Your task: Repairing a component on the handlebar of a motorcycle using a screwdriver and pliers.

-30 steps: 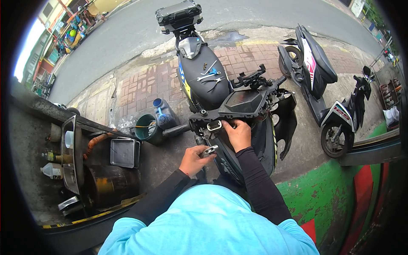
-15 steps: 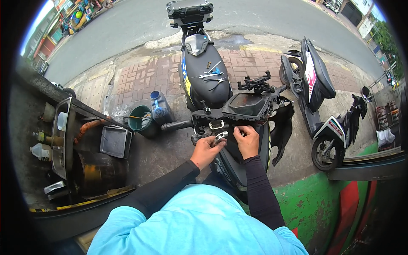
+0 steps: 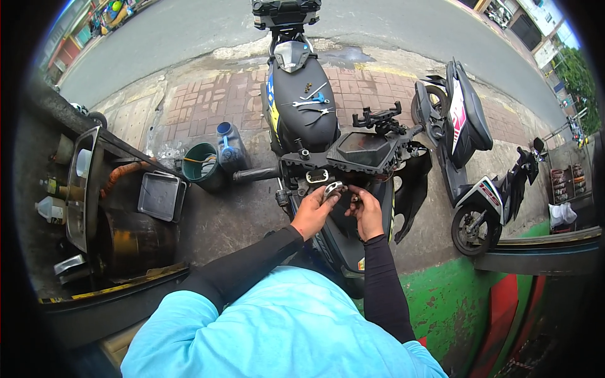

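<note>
My left hand (image 3: 311, 214) is closed on a shiny silver metal part (image 3: 334, 188) with a rounded, ring-like end. Close beside it, my right hand (image 3: 370, 219) pinches a small piece at its fingertips, too small to name. Both hands are over the front of a motorcycle, near its dark display panel (image 3: 362, 148). Just beyond my left fingers is a small rectangular reservoir (image 3: 317, 176) with a pale rim. On the black seat (image 3: 302, 126) lie a wrench (image 3: 301, 104), a blue-handled tool (image 3: 319, 97), pliers (image 3: 317, 114) and several small bolts (image 3: 308, 87).
A handlebar grip (image 3: 255, 174) sticks out left, near a green bucket (image 3: 201, 170) and a blue jug (image 3: 232, 148). A metal tray (image 3: 161, 195) and a rusty drum (image 3: 135, 242) stand farther left. A loose black panel (image 3: 414, 195) and a parked scooter (image 3: 482, 208) are on the right.
My hands have come closer together, the left moving up and right with the metal part. The right hand has turned, showing the small piece in its fingers. The view has shifted slightly.
</note>
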{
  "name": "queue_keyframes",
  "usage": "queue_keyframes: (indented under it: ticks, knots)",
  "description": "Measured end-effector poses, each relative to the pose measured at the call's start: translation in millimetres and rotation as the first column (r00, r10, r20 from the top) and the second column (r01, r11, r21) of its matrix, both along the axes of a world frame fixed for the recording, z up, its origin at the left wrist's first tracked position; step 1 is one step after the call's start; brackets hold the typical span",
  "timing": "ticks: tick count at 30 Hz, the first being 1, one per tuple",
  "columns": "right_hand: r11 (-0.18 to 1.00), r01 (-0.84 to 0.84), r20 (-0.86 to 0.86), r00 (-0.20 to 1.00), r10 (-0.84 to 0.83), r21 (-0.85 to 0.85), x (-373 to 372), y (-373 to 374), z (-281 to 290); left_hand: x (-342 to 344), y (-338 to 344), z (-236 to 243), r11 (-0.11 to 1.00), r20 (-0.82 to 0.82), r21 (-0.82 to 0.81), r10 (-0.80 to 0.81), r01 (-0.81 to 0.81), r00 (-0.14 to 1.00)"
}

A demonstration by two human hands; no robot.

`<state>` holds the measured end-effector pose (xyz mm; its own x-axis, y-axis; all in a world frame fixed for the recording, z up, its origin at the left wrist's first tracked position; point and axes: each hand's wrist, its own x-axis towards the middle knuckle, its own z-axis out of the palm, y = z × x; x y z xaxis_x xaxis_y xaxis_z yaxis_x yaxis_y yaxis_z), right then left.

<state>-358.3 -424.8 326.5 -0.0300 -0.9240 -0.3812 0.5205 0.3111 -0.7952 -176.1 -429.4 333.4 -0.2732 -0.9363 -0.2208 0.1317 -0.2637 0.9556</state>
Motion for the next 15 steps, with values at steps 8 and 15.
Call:
queue_keyframes:
  ticks: [8, 15]
  knots:
    - [0.993, -0.080, -0.367, 0.929, 0.043, -0.088, -2, -8, 13, 1, -5, 4, 0.998, 0.025, -0.065, 0.018, -0.016, 1.000]
    - [0.973, 0.208, -0.360, 0.904, -0.232, -0.104, 31, -13, 5, -6, -6, 7, 0.979, 0.261, -0.179, 0.141, -0.096, 0.955]
